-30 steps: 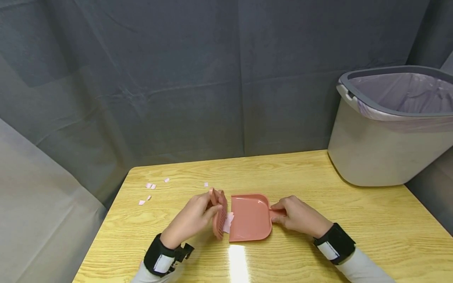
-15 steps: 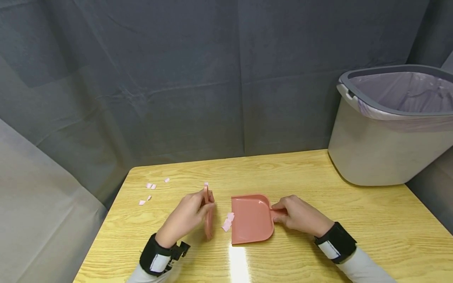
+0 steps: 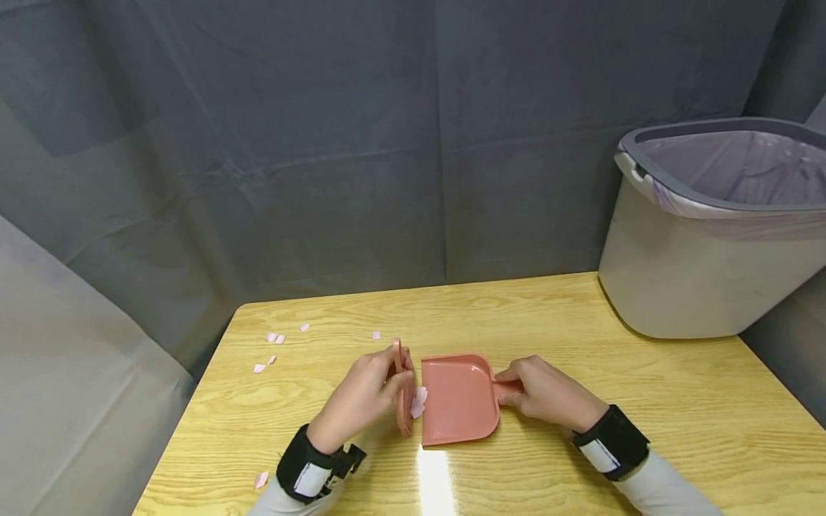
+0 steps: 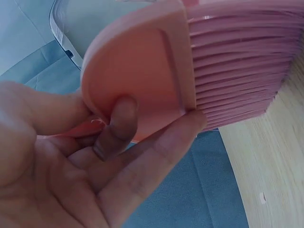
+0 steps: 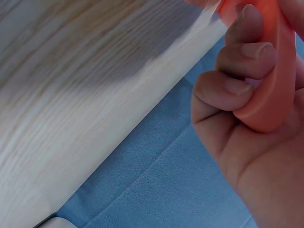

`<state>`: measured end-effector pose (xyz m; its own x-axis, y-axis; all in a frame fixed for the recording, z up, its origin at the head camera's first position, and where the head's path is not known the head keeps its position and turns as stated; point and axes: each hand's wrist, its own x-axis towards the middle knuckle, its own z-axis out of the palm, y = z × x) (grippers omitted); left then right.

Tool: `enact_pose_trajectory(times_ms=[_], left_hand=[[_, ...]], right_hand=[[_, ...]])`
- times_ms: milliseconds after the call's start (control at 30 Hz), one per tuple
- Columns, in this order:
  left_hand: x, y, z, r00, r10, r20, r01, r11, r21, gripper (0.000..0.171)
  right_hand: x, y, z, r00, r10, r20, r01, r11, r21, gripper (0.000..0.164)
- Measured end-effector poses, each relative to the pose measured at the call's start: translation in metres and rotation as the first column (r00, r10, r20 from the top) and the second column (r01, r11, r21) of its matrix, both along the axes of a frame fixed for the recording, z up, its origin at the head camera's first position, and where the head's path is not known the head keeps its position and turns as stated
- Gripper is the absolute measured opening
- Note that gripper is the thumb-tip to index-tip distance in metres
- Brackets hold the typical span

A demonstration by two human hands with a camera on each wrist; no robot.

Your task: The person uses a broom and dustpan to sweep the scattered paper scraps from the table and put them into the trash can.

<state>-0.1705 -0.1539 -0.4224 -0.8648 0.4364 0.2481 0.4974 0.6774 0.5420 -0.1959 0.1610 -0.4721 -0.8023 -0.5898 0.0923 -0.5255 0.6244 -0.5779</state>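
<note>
My left hand (image 3: 366,390) grips a pink hand brush (image 4: 137,71), fingers and thumb round its handle end. In the left wrist view its pink bristles (image 4: 242,61) reach toward the table. Just right of the brush, a few pale pink paper scraps (image 3: 419,403) lie at the front lip of a pink dustpan (image 3: 458,401). My right hand (image 3: 548,393) holds the dustpan by its handle (image 5: 273,90), fingers curled round it in the right wrist view. The pan lies on the table with its mouth facing the brush.
Several more paper scraps (image 3: 275,338) are scattered at the table's back left. One scrap (image 3: 376,335) lies behind the brush, another (image 3: 261,480) by my left wrist. A lined waste bin (image 3: 697,265) stands at the back right of the wooden table (image 3: 529,315).
The brush swung left, away from the scraps, then came back right beside them. The dustpan shifted slightly early on and has since stayed put. A scrap by the left wrist is now uncovered.
</note>
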Motion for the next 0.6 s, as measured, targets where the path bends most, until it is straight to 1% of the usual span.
enact_pose_trajectory(times_ms=[133,300,500,600], left_hand=[[0.0001,0.0017,0.0013,1.0,-0.006,0.01,0.006,1.0,-0.003,0.009],[0.0005,0.005,0.0033,1.0,-0.014,-0.006,0.014,1.0,0.006,0.013],[0.0014,0.0044,0.0078,1.0,-0.008,0.012,0.008,0.999,0.047,0.005],[-0.0007,-0.0017,0.0087,1.0,0.012,-0.007,-0.012,0.999,0.049,0.005]], right_hand=[[-0.0001,-0.0004,0.0002,1.0,0.008,0.003,-0.008,1.0,-0.005,0.018],[0.0,-0.0001,0.0005,1.0,-0.004,0.008,0.004,1.0,0.004,0.021],[-0.0003,0.0,-0.0005,1.0,-0.006,0.013,0.006,1.0,0.004,0.022],[-0.0006,-0.0002,-0.0005,1.0,-0.001,0.014,0.001,1.0,0.002,0.021]])
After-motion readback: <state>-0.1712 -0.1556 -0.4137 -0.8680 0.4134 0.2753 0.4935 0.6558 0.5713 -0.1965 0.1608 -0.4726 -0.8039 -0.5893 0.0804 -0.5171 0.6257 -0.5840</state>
